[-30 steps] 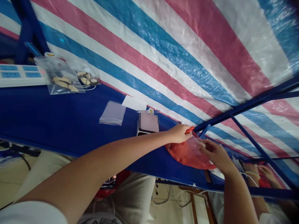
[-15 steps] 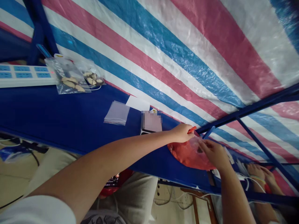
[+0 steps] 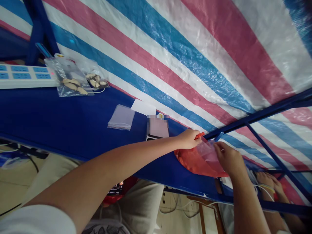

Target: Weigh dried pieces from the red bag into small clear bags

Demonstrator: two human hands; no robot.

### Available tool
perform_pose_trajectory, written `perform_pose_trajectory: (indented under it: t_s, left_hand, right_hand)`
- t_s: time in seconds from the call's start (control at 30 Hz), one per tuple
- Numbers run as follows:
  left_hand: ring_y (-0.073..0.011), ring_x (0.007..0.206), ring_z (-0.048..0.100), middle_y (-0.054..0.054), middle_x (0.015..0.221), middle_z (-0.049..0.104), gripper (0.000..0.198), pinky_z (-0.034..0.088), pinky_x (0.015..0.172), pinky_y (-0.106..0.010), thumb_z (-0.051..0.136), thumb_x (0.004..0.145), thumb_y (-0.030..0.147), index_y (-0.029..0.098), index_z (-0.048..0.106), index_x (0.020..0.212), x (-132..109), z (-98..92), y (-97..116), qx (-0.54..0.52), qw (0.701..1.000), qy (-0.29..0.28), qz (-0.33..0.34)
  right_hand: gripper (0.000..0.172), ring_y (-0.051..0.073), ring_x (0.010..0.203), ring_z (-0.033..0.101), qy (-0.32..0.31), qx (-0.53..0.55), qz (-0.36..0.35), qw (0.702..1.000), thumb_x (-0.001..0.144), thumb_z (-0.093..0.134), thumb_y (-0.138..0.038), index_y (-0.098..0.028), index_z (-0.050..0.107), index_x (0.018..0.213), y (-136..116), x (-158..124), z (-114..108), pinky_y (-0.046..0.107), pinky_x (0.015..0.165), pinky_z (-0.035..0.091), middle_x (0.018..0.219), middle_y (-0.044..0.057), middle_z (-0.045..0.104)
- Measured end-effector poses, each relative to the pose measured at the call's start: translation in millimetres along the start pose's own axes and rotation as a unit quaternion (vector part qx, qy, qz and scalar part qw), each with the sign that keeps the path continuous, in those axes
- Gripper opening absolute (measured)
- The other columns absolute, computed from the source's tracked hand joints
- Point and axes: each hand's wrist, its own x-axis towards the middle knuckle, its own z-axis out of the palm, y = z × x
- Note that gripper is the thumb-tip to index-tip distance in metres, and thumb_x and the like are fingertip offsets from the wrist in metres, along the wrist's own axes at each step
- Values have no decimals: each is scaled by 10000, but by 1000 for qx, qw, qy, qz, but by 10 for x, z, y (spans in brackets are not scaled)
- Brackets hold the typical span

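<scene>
At the right part of the blue table lies a red plastic bag point(image 3: 188, 162). My left hand point(image 3: 188, 138) is closed on the bag's bunched red edge at its upper side. My right hand point(image 3: 229, 157) pinches clear plastic film point(image 3: 207, 151) at the bag's right side, with fingertips pressed together. The film stretches between my two hands over the red bag. What lies inside the bag cannot be made out.
Left of my hands are a pixelated box point(image 3: 158, 126), a white sheet point(image 3: 143, 107) and a stack of clear bags point(image 3: 122, 117). Bags of wooden pieces point(image 3: 74, 86) lie near a power strip point(image 3: 26, 76). Another person's hands point(image 3: 268, 182) are at the far right, beyond a blue frame.
My right hand has moved right and slightly up, and the clear film now reaches further across. My left hand keeps its hold on the bag's edge.
</scene>
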Motion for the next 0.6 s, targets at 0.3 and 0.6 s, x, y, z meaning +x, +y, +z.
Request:
perform_pose_trajectory:
  t_s: [0.3, 0.6]
  left_hand:
    - [-139, 699, 533, -13, 759, 591, 188, 318, 647, -285, 544, 950, 299, 182, 516, 806, -20, 0, 20, -20, 999, -15, 22]
    - [-110, 642, 446, 34, 684, 479, 298, 291, 622, -276, 565, 933, 322, 202, 390, 723, -19, 46, -11, -82, 996, 5, 42]
  right_hand:
    - [313, 260, 732, 725, -5, 112, 32, 993, 875, 565, -449, -226, 648, 1080, -66, 78, -157, 316, 617, 476, 875, 67, 765]
    - [360, 279, 925, 737, -79, 174, 15, 981, 887, 582, -506, -220, 734, 1043, -530, -29, -250, 338, 786, 527, 1013, 78, 778]
